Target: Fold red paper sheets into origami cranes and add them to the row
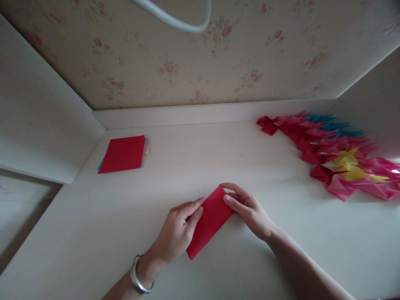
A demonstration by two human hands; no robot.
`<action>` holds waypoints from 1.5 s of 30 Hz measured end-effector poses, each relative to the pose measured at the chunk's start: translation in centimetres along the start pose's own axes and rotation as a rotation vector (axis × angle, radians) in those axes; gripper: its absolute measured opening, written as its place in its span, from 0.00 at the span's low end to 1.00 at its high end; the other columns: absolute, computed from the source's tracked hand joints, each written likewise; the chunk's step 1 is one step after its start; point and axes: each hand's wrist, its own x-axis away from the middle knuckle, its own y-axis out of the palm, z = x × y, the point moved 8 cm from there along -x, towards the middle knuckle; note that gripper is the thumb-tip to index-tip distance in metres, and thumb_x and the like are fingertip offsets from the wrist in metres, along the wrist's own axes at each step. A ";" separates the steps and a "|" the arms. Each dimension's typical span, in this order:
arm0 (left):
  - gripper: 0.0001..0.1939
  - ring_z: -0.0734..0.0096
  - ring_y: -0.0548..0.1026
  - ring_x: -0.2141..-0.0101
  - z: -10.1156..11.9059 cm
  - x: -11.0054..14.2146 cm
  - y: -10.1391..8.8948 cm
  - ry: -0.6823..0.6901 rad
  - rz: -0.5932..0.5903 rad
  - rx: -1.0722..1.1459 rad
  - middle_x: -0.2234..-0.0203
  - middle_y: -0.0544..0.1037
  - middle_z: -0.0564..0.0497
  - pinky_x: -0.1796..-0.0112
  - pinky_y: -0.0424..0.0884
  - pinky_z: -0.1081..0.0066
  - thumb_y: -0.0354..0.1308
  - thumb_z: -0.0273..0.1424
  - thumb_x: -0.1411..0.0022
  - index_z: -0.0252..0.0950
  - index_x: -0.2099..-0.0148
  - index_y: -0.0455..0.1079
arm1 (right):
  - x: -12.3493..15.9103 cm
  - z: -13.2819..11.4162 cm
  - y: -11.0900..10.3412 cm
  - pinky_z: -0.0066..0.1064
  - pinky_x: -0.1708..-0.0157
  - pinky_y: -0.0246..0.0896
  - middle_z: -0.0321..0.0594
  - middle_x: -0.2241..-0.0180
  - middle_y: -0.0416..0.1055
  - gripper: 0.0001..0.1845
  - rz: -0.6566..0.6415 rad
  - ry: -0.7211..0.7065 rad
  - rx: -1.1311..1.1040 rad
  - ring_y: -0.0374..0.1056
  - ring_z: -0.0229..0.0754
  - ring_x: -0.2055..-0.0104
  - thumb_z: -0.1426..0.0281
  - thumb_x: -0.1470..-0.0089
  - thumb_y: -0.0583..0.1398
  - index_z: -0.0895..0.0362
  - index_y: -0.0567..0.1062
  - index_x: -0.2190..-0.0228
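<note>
A red sheet of origami paper [210, 221], shaped as a narrow rectangle that looks folded in half, is held at a slant just over the white tabletop. My left hand [181, 225] pinches its left long edge between thumb and fingers, and a silver bangle circles that wrist. At the upper right end, my right hand [245, 207] has its thumb on the front face and the index finger curled over the top corner. The fingers behind the paper are partly hidden.
On the left of the white table [125, 216] lies a stack of square paper [123, 154], red on top. Folded paper cranes [334, 154] in red, pink, blue and yellow crowd the right back. A flowered wall [168, 66] rises behind; a white cable [175, 21] hangs above.
</note>
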 end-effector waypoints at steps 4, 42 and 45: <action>0.20 0.66 0.80 0.57 -0.1 0.0 -0.3 -0.009 0.032 -0.042 0.51 0.81 0.47 0.52 0.75 0.69 0.50 0.36 0.28 0.40 0.39 0.70 | -0.2 0.1 -0.5 0.32 0.63 0.68 0.40 0.68 0.80 0.18 0.069 -0.032 -0.004 0.75 0.42 0.65 0.58 0.47 0.66 0.55 0.76 0.58; 0.18 0.66 0.79 0.53 0.7 0.1 -0.9 0.100 0.170 -0.090 0.50 0.80 0.46 0.53 0.75 0.71 0.51 0.32 0.29 0.38 0.40 0.70 | 0.6 1.0 2.2 0.38 0.55 0.68 0.46 0.62 0.80 0.19 -0.159 0.099 -0.061 0.76 0.47 0.59 0.56 0.45 0.66 0.59 0.79 0.62; 0.18 0.65 0.79 0.54 0.9 0.3 -0.4 0.141 0.157 -0.108 0.53 0.81 0.45 0.54 0.76 0.70 0.51 0.31 0.29 0.38 0.40 0.70 | 0.9 1.0 2.7 0.37 0.56 0.67 0.43 0.62 0.80 0.18 -0.150 0.090 -0.028 0.74 0.46 0.60 0.57 0.48 0.68 0.58 0.79 0.63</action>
